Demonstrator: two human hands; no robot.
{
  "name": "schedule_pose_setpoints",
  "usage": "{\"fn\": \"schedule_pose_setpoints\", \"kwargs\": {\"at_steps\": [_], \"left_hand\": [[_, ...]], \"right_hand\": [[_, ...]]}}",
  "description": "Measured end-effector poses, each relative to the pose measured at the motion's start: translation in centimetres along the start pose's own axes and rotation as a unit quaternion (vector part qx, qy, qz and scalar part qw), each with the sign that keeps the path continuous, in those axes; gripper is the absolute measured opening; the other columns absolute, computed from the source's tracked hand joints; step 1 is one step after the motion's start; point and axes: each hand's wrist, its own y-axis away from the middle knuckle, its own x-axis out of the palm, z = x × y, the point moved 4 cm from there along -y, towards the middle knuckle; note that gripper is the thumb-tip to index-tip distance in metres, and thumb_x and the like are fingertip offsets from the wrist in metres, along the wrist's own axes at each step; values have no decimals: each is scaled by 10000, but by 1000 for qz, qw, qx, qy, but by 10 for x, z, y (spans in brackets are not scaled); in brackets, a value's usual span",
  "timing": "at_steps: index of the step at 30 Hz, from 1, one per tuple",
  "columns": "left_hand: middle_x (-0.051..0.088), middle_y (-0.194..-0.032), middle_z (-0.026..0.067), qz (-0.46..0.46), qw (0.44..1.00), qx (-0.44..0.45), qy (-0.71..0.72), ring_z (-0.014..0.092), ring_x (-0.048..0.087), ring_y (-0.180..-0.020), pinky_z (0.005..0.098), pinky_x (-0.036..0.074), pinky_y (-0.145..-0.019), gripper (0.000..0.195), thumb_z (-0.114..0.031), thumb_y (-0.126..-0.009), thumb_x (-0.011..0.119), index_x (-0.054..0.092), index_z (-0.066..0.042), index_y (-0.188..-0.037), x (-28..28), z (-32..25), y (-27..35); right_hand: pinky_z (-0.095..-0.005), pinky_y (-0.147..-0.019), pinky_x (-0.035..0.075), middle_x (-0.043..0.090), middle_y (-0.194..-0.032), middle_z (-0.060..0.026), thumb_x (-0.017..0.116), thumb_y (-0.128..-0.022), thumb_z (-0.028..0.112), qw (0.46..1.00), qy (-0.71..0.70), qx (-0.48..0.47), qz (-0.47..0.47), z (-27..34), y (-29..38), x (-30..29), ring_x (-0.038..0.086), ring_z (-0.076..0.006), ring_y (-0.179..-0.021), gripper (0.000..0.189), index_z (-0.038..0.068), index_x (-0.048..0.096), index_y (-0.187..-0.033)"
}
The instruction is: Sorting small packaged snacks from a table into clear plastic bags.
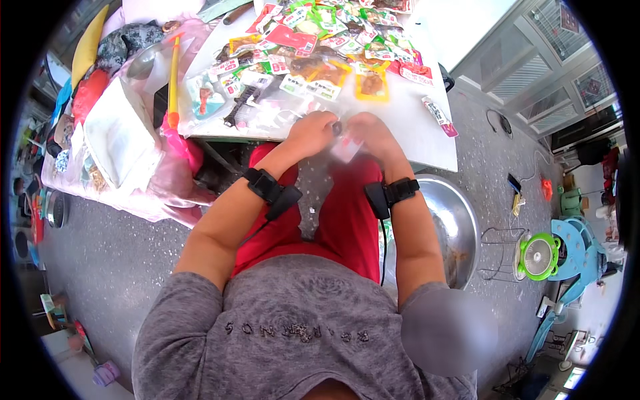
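Just above my lap, at the front edge of the white table (434, 142), my two hands meet over a small plastic packet (346, 149). My left hand (314, 132) has its fingers curled at the packet's left side, beside a small dark piece (336, 128). My right hand (371, 132) pinches the packet from the right; its fingers are blurred. Beyond them lies a heap of sealed snack packets (320, 42), several with green or yellow borders. A yellow-edged packet (371, 84) and a dark, ridged strip (240, 106) lie closer to me.
A steel basin (452, 230) stands on the floor to my right. At left, a pink-covered surface (175, 185) holds a white bag (120, 132) and a yellow tube with orange ends (174, 85). A lone packet (440, 116) lies near the table's right edge. Further right is a green fan (539, 256).
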Motion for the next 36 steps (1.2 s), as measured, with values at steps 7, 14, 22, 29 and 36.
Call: {"fn": "schedule_pose_setpoints", "kwargs": {"at_steps": [7, 14, 22, 29, 36], "left_hand": [[520, -784, 133, -11, 997, -11, -73, 286, 488, -765, 362, 389, -662, 190, -91, -664, 432, 504, -43, -834, -5, 2, 6], [492, -666, 126, -37, 976, -17, -214, 288, 485, -683, 383, 395, -601, 112, -105, -640, 440, 480, -51, -730, 1, 8, 13], [489, -675, 138, -28, 994, -8, -107, 298, 478, -686, 387, 387, -606, 98, -102, -649, 427, 471, -37, -707, 7, 7, 16], [485, -671, 121, -43, 992, 38, -114, 281, 478, -667, 367, 391, -588, 101, -92, -641, 450, 488, -48, -724, 2, -9, 17], [494, -703, 115, -47, 990, 133, -18, 281, 479, -690, 358, 390, -592, 142, -96, -639, 469, 495, -40, -768, 2, -16, 14]], "right_hand": [[-240, -481, 393, 514, -648, -56, 474, -666, 33, 993, 62, -47, -86, -10, -14, -5, 504, -142, -538, 94, 11, 493, -755], [-266, -485, 410, 531, -642, -133, 495, -648, 66, 947, 237, -109, -190, -23, -24, -16, 528, -168, -550, 234, -52, 460, -848], [-221, -385, 341, 505, -579, -71, 520, -648, 98, 998, 56, -18, -25, -26, 4, -16, 454, -129, -423, 258, -48, 468, -853], [-169, -447, 347, 505, -661, -34, 449, -714, 39, 990, -22, -63, -125, -9, 34, 1, 443, -62, -514, 66, 20, 481, -769], [-200, -489, 383, 515, -660, -34, 425, -727, 21, 986, -21, -128, -107, -15, 18, -25, 487, -97, -567, 64, 36, 486, -738]]}}
